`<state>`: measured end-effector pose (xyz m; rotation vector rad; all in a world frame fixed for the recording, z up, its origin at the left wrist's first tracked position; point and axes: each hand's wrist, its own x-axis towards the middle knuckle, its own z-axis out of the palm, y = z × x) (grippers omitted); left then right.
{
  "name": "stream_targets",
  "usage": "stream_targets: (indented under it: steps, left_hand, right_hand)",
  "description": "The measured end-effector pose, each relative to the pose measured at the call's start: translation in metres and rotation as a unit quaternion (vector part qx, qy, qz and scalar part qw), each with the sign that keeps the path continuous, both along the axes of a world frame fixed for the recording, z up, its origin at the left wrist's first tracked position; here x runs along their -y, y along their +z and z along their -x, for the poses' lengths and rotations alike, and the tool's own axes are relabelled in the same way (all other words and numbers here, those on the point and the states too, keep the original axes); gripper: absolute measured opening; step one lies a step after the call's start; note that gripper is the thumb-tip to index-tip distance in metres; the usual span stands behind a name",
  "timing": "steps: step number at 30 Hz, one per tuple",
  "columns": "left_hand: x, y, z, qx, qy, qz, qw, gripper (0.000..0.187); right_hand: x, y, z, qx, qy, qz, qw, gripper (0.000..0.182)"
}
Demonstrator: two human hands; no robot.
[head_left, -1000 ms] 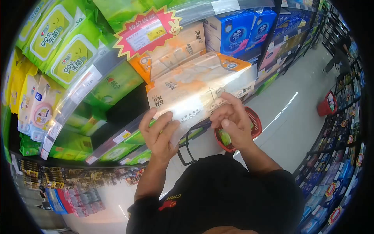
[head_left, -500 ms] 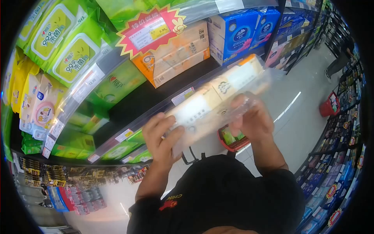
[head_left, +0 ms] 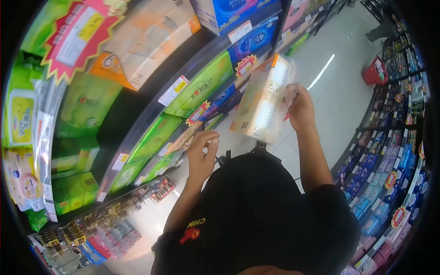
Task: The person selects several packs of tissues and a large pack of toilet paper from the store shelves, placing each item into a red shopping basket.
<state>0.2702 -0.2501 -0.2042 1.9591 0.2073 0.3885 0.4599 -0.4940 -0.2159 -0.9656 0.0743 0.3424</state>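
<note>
A plastic-wrapped tissue pack (head_left: 261, 103), white and beige with orange ends, is tilted in front of my body. My right hand (head_left: 300, 110) grips its right side, with the fingers partly behind the wrap. To the left of the pack, and apart from it, is my left hand (head_left: 202, 153). Its fingers are loosely curled with nothing visible in them, close to the lower shelf edge.
Shelves on the left carry an orange-and-beige tissue pack (head_left: 146, 41), green tissue packs (head_left: 199, 89) and blue packs (head_left: 233, 13). A red basket (head_left: 375, 72) stands on the aisle floor (head_left: 321, 59). Stocked shelves (head_left: 376, 183) line the right; a person's leg (head_left: 380, 33) shows far off.
My left hand has come off the tissue pack. My right hand has turned the pack more upright. The view has shifted, and the left shelves appear closer.
</note>
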Motion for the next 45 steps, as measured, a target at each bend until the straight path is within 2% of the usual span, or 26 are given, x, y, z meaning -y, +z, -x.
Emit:
stream_targets:
  steps: [4, 6, 11, 14, 15, 17, 21, 27, 32, 33, 36, 39, 42, 45]
  left_hand:
    - [0.001, -0.076, 0.030, -0.213, -0.025, 0.021, 0.976, 0.019]
    - [-0.005, -0.114, 0.047, -0.259, -0.043, -0.006, 0.965, 0.023]
    - [-0.025, -0.170, 0.088, -0.373, 0.006, -0.083, 0.924, 0.033]
    - [-0.040, -0.202, 0.113, -0.392, -0.001, -0.133, 0.910, 0.032]
    - [-0.040, -0.203, 0.115, -0.441, 0.035, -0.095, 0.892, 0.033]
    - [-0.043, -0.214, 0.124, -0.450, 0.065, -0.055, 0.889, 0.034]
    - [-0.030, -0.203, 0.111, -0.471, 0.127, 0.021, 0.873, 0.035]
    - [-0.002, -0.186, 0.084, -0.469, 0.151, 0.041, 0.869, 0.036]
    - [0.012, -0.185, 0.082, -0.485, 0.142, 0.019, 0.863, 0.033]
    - [0.015, -0.184, 0.082, -0.482, 0.145, 0.023, 0.864, 0.032]
    - [0.023, -0.188, 0.084, -0.485, 0.132, 0.014, 0.864, 0.031]
    - [0.039, -0.180, 0.075, -0.482, 0.168, 0.053, 0.858, 0.031]
    - [0.050, -0.179, 0.071, -0.503, 0.151, 0.042, 0.850, 0.032]
    - [0.056, -0.177, 0.072, -0.485, 0.115, 0.017, 0.866, 0.035]
  right_hand:
    - [0.022, -0.118, -0.007, -0.058, -0.023, 0.193, 0.979, 0.028]
    - [0.033, -0.169, -0.001, -0.063, -0.022, 0.272, 0.960, 0.028]
    - [0.069, -0.233, 0.002, -0.177, -0.087, 0.282, 0.939, 0.021]
    - [0.087, -0.247, -0.005, -0.228, -0.118, 0.272, 0.927, 0.021]
    - [0.092, -0.252, -0.008, -0.250, -0.119, 0.253, 0.927, 0.021]
    - [0.093, -0.256, -0.014, -0.285, -0.125, 0.232, 0.922, 0.023]
    - [0.086, -0.279, -0.023, -0.295, -0.087, 0.215, 0.927, 0.021]
    - [0.065, -0.299, -0.056, -0.308, -0.039, 0.194, 0.930, 0.020]
    - [0.053, -0.316, -0.103, -0.270, 0.007, 0.192, 0.943, 0.032]
    - [0.050, -0.316, -0.111, -0.278, 0.019, 0.202, 0.939, 0.039]
    - [0.048, -0.316, -0.127, -0.319, 0.041, 0.179, 0.930, 0.043]
    - [0.054, -0.321, -0.127, -0.230, 0.150, 0.236, 0.932, 0.040]
    - [0.068, -0.361, -0.111, -0.211, 0.241, 0.246, 0.915, 0.036]
    - [0.089, -0.389, -0.076, -0.025, 0.312, 0.399, 0.862, 0.033]
